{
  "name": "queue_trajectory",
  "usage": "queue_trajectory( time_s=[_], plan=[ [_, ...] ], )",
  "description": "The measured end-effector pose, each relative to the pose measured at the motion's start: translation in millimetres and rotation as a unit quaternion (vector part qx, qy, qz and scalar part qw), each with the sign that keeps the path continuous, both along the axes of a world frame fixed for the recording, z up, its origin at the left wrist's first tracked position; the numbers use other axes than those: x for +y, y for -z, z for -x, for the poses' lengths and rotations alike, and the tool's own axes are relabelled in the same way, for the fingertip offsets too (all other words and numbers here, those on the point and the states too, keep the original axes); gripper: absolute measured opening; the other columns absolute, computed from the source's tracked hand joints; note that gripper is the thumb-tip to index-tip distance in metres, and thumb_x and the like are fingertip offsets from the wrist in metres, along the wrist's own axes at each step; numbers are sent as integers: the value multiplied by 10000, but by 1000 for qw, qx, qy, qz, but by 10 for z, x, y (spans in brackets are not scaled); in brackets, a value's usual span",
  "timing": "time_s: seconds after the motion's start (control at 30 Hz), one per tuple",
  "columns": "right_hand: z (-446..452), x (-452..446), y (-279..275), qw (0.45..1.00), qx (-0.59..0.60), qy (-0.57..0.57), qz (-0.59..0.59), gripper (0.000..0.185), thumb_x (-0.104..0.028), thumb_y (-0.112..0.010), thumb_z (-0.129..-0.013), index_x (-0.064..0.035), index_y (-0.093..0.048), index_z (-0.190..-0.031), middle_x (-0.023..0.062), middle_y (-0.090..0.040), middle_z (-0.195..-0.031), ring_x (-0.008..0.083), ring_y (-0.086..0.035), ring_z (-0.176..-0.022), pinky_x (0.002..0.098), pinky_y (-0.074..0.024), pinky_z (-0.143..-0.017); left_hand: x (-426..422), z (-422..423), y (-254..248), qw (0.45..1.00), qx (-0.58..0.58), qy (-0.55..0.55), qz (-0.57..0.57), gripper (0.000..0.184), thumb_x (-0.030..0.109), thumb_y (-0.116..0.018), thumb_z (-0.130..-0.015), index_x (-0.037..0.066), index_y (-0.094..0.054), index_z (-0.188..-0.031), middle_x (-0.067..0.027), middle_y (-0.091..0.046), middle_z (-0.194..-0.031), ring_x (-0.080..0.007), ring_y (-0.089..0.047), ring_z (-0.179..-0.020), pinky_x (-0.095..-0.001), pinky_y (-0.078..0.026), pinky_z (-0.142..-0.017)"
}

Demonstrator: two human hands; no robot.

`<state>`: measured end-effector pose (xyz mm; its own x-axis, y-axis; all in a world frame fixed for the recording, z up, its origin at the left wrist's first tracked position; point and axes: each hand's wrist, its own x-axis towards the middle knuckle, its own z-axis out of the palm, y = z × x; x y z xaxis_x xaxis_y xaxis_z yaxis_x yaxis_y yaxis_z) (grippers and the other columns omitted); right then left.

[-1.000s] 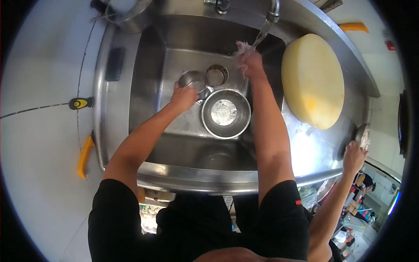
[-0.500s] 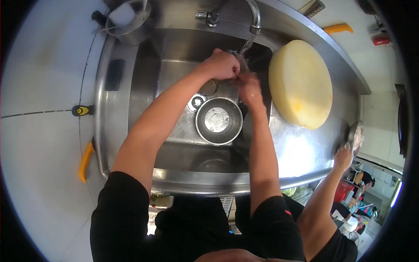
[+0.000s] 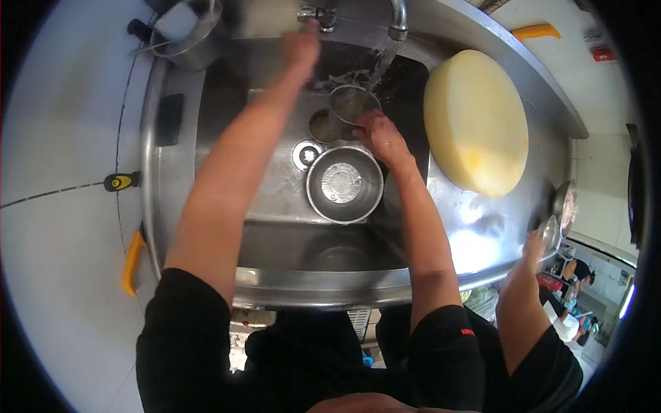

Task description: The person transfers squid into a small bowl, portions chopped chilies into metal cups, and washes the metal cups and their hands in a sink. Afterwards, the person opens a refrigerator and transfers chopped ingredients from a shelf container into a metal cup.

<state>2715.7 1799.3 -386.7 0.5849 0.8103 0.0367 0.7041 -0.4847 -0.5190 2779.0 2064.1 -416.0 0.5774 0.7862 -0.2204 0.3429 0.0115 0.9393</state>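
Note:
In the steel sink (image 3: 268, 237), my right hand (image 3: 382, 140) grips the rim of a metal cup (image 3: 341, 122) close to the running water. My left hand (image 3: 301, 49) is raised at the tap handle (image 3: 317, 15), its fingers smeared by motion; whether it touches the handle I cannot tell. Water falls from the spout (image 3: 398, 29) near the cup's far side. A round metal bowl (image 3: 317, 196) sits on the sink floor nearer to me. Beside it are the drain strainer (image 3: 300, 163) and a small round brownish thing (image 3: 319, 129), partly behind the cup.
Right of the sink a thick, pale yellow round block (image 3: 475, 124) stands on the steel counter. At far right, another person's hand (image 3: 533, 246) holds a metal bowl (image 3: 549, 232). A metal pot (image 3: 196, 55) stands at the back left, and an orange handle (image 3: 133, 265) lies left.
My hands were together under the water; the left has moved up to the tap handle. The cup now shows in my right hand. The other person's hand has shifted slightly, now with a bowl.

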Motion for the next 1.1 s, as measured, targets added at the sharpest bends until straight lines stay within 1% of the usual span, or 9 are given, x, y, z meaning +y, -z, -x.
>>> queue_trajectory(
  time_s=[0.13, 0.23, 0.37, 0.53, 0.63, 0.77, 0.9, 0.97, 1.1],
  plan=[
    [20, -87, 192, 986, 142, 74, -52, 221, -130, -662, -788, 17, -645, -952, 143, -655, -929, 283, -607, -928, 381, -489, -817, 229, 91, -663, 972, 85, 75, 206, 626, 481, -630, -858, 8, -482, -1241, -112, -636, -954, -181, -617, -693, -301, -494, -572],
    [12, -201, 352, 879, 413, 209, -113, 273, -162, -650, -854, 48, -611, -1025, 105, -651, -965, 235, -612, -946, 356, -508, -792, 311, 58, -915, 980, 38, 82, 179, 398, 447, -550, -909, 84, -566, -749, -25, -468, -515, -137, -392, -370, -292, -330, -353],
    [41, -161, 410, 731, 577, 286, -226, 298, -216, -539, -946, 28, -547, -1116, 135, -579, -1114, 272, -588, -991, 448, -522, -816, 426, -103, -722, 982, 30, 104, 155, 288, 316, -552, -939, 68, -589, -798, -36, -509, -584, -135, -428, -438, -303, -381, -401],
    [-21, -47, 494, 533, 731, 251, -344, 400, -246, -401, -999, 12, -323, -1293, 232, -460, -1251, 447, -527, -1072, 642, -480, -857, 596, -165, -380, 949, -100, 176, 242, 174, 208, -579, -921, 54, -596, -1000, -31, -575, -781, -141, -542, -615, -291, -494, -583],
    [82, -108, 702, 434, 778, 278, -359, 378, -237, -385, -1002, 11, -329, -1283, 268, -439, -1270, 473, -479, -1143, 649, -460, -887, 649, -103, -100, 936, -201, 233, 171, 423, 269, -634, -881, 26, -510, -1204, -103, -576, -1028, -235, -584, -873, -369, -496, -809],
    [386, -257, 585, 425, 748, 375, -345, 350, -240, -368, -1008, 3, -365, -1258, 289, -424, -1284, 494, -452, -1162, 657, -445, -904, 620, -65, 72, 949, -205, 238, -38, 709, 437, -641, -861, 68, -364, -1400, -125, -637, -981, -194, -648, -749, -297, -520, -642],
    [717, -451, 201, 448, 710, 392, -378, 319, -252, -363, -1010, -20, -453, -1210, 220, -524, -1209, 417, -514, -1120, 604, -472, -904, 171, 656, -71, 946, -22, 104, -306, 676, 333, -630, -889, 34, -344, -1424, -144, -627, -1073, -184, -643, -911, -337, -517, -769],
    [926, -588, 24, 442, 723, 327, -419, 305, -248, -366, -1010, -36, -481, -1196, 174, -568, -1168, 364, -548, -1089, 560, -489, -904, -80, 1341, -448, 987, -25, 161, -9, 630, 301, -636, -889, 3, -393, -1387, -137, -622, -1113, -172, -626, -972, -322, -500, -800],
    [1651, -600, -354, 398, 703, 385, -446, 312, -258, -379, -1011, -22, -473, -1192, 181, -587, -1116, 341, -609, -969, 465, -560, -772, -370, 2750, -740, 982, -39, 179, 41, 488, 256, -615, -905, -16, -499, -1293, -104, -627, -1128, -181, -630, -971, -301, -488, -809]
  ],
)
